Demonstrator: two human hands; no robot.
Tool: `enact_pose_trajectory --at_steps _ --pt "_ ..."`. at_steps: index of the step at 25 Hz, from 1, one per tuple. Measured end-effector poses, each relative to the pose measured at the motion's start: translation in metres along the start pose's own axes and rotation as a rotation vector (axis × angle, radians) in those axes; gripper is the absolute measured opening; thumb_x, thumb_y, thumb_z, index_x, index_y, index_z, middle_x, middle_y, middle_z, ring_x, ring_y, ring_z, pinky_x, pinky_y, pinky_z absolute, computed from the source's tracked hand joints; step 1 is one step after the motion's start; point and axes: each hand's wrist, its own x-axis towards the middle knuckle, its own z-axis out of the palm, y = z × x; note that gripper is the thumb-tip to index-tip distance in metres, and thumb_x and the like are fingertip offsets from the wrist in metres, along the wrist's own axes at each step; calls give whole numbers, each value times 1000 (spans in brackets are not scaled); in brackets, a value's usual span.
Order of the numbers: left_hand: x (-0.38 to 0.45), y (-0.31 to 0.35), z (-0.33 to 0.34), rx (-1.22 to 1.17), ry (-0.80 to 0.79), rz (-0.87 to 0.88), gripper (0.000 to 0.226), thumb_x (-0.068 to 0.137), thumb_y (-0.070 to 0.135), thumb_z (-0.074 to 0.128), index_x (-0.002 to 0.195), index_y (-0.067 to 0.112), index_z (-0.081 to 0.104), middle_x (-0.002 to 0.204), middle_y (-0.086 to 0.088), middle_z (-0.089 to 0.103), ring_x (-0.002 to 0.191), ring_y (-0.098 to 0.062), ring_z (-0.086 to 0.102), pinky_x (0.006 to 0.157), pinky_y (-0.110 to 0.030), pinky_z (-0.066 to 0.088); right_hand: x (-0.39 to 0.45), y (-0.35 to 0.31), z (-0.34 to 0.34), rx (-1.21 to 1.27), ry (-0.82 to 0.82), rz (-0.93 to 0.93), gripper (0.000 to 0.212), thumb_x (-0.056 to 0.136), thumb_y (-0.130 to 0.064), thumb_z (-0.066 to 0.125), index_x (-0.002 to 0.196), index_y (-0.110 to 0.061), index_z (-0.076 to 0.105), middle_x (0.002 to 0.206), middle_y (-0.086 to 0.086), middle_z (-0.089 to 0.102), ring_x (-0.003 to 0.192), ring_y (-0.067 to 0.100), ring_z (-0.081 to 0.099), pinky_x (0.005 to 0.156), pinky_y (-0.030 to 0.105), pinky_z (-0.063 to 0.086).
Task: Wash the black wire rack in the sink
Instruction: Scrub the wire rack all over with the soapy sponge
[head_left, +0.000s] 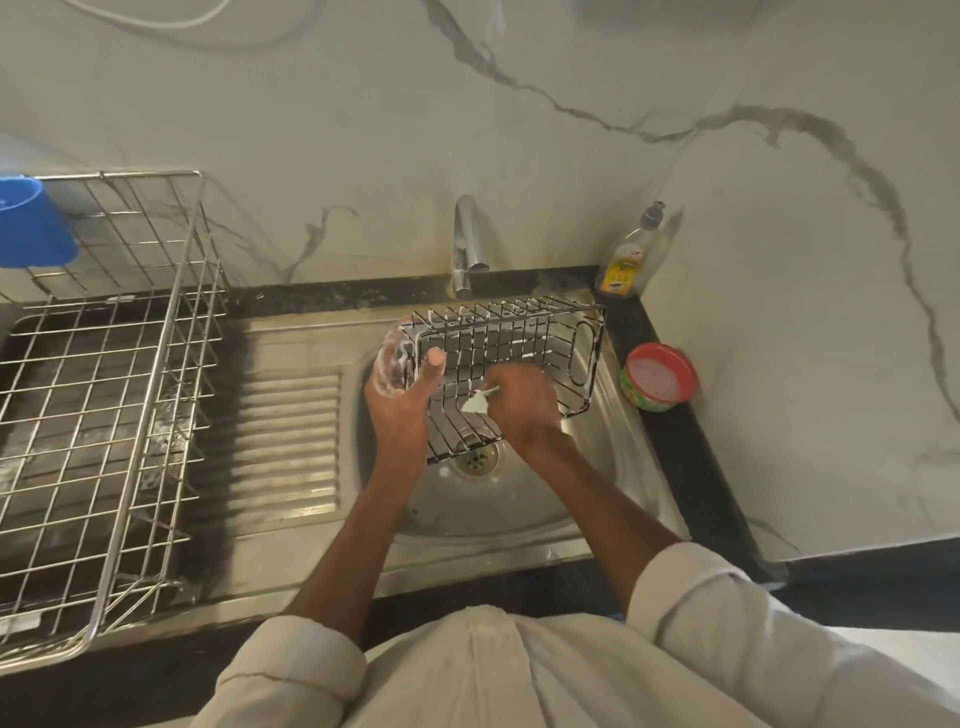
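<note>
The black wire rack (540, 338) is tilted over the steel sink (613, 467), with soap foam on its wires. My left hand (400, 395) grips the rack's left end, thumb up along a wire and foam on the fingers. My right hand (519, 405) reaches inside the rack and holds a small pale scrubbing piece (475, 402) against the wires. The drain (475, 460) shows beneath the rack's near edge.
A tap (467, 244) stands behind the sink, not running. A dish soap bottle (631, 257) and a red-rimmed tub of dish paste (657, 376) sit on the dark counter at the right. At left, a steel dish rack (104, 415) holds a blue cup (31, 223).
</note>
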Motion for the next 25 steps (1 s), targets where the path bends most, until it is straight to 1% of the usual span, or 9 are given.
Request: enact_pose_trajectory --at_steps 4,7,9,11,13,16,20,22,25 --pt "7 0 -8 -13 38 -14 93 65 84 80 146 46 54 159 -6 52 146 -34 50 116 -64 45 12 30 -18 -281 -19 -87 18 86 3 62 94 -10 71 89 3 61 87 22 60 71 28 40" --pt "12 -5 -11 6 42 -42 76 64 87 78 132 62 57 155 -17 55 143 -44 52 112 -70 44 14 48 -35 -428 -149 -128 14 88 4 65 94 -6 71 97 12 69 95 30 68 71 33 49" --pt "8 -3 -10 26 28 -39 76 64 87 77 133 61 58 158 -6 54 145 -33 51 116 -64 44 3 55 -43 -501 -248 -165 12 87 3 69 95 -4 73 100 13 71 98 30 70 77 35 55" --pt "7 -3 -9 25 24 -13 89 66 85 78 144 49 55 160 7 51 149 -23 46 121 -60 40 -7 62 -48 -515 -278 -195 12 85 2 70 95 -6 73 107 12 68 105 30 66 79 36 55" --pt "7 -6 -8 1 26 -43 89 66 84 80 145 49 55 160 8 51 149 -24 47 120 -61 41 -10 65 -49 -510 -205 -258 17 84 1 68 99 -8 71 118 9 61 116 29 57 80 38 54" --pt "4 -4 -1 0 -11 -78 92 64 84 81 145 48 55 161 1 52 148 -28 49 120 -63 40 -3 65 -47 -540 -146 -303 26 84 5 62 105 -7 68 121 8 57 120 29 52 79 38 54" --pt "2 7 5 -23 9 -70 110 60 85 81 153 34 52 164 0 46 151 -23 44 123 -59 35 -15 80 -42 -539 -112 -293 18 83 8 63 95 -6 67 125 11 55 112 30 56 69 39 52" --pt "3 9 5 -31 6 -75 110 61 82 83 154 33 52 165 0 45 150 -22 45 123 -57 35 -3 91 -53 -485 6 -270 20 85 5 67 101 -7 68 119 9 57 104 29 59 64 35 48" --pt "0 12 6 -7 -29 -98 107 66 75 82 157 29 50 165 -3 46 137 -13 57 121 -50 39 23 99 -76 -407 195 -237 20 81 1 76 97 -10 73 110 6 60 93 25 61 68 34 53"
